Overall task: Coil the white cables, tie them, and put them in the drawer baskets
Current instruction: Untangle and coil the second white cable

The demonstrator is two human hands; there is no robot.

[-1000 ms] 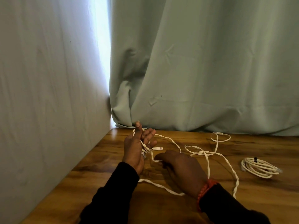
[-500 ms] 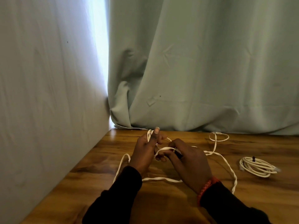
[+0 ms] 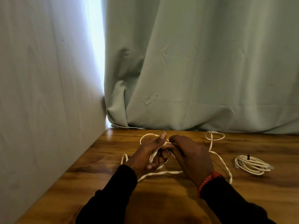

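Left hand (image 3: 146, 155) now wrapped in more white cable (image 3: 215, 156), right hand (image 3: 191, 156) feeding

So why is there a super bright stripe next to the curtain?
Head view: daylight blows out white through the gap between wall and curtain; the table near the sleeves lies in shadow; the wide lens makes the wall lean.

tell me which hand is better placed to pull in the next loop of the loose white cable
Right, likely. The left hand grips the loops wound so far, so it is occupied. The right hand sits beside it at the loose cable, whose slack trails off on that hand's side of the table.
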